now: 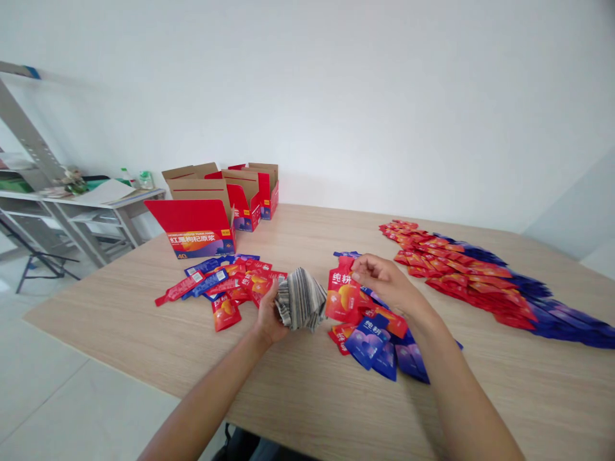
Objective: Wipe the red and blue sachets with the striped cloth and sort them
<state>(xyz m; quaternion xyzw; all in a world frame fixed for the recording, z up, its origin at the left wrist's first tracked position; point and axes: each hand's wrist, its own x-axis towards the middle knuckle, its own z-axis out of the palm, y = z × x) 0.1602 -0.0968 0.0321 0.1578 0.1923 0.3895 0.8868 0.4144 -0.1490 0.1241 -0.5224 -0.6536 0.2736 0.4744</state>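
Observation:
My left hand (273, 315) is closed round a crumpled striped cloth (302, 299) in grey, black and cream. Between the thumb and fingers of my right hand (382, 280) is a red spouted pouch (342, 296) with an orange fruit print, held upright by its upper right side. Below that hand lies a loose heap of red and blue pouches, among them a blue pouch (368, 340). To the left of the cloth, another mixed pile of pouches (240, 285) spreads over the table. Part of the right-hand heap is hidden behind the held pouch and my forearm.
Several open red cartons (202, 240) stand at the table's back left. Long overlapping rows of red pouches (461, 275) and blue pouches (562, 317) stretch along the right side. The wooden table (298, 397) meets a white wall behind. A side desk (100, 202) stands at far left.

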